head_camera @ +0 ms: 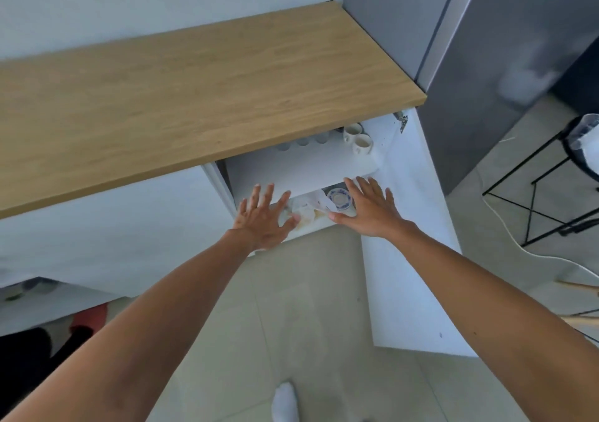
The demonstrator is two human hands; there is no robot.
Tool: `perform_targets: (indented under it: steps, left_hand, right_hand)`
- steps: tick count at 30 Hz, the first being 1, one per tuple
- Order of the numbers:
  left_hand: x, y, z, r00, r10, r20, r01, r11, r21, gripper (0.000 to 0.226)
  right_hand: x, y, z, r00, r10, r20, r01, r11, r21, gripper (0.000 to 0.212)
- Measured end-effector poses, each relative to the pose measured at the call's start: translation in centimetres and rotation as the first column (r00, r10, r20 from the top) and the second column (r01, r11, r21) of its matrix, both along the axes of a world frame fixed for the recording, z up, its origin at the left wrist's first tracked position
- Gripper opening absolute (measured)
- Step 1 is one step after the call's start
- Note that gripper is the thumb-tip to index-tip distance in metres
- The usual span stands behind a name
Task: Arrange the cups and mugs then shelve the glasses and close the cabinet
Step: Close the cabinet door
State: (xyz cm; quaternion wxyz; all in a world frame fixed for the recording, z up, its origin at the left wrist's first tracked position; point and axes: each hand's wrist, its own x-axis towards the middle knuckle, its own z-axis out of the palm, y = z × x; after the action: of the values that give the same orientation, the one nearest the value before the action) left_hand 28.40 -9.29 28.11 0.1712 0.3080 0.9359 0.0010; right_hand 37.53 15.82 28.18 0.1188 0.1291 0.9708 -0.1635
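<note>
Both your left hand [262,217] and right hand [369,207] are spread flat, empty, before the white cabinet's upper shelf [301,169]. Two cream ceramic mugs [358,138] sit at that shelf's back right; grey tumblers [303,139] line its rear. Likely brittle, slick: take mugs by handles.

Both bare arms reach forward and down, stretched nearly straight, converging toward the open cabinet [301,175]. The left hand [264,219] is palm-down with fingers spread and thumb angled to the right, hovering before the cabinet's lower opening, holding nothing. The right hand [368,209] is likewise flat and empty, fingers splayed and pointing toward the cabinet's shelf edge, thumb turned inward toward the left hand. The two hands are near each other, not touching.
</note>
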Motion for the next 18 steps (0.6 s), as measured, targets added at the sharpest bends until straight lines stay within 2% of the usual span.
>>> perform_targets:
  steps: [9, 18]
  left_hand:
    - [10.5, 4.0, 4.6, 1.0, -0.011, -0.011, 0.011, 0.999, 0.052, 0.078]
    - [18.4, 9.6, 4.1, 0.998, -0.044, 0.037, 0.042, 0.997, 0.059, 0.077]
  right_hand:
    - [9.9, 3.6, 5.8, 0.997, 0.047, -0.066, -0.043, 0.997, 0.057, 0.103]
    - [20.1, 9.5, 6.5, 0.997, -0.026, -0.072, 0.031, 0.997, 0.067, 0.097]
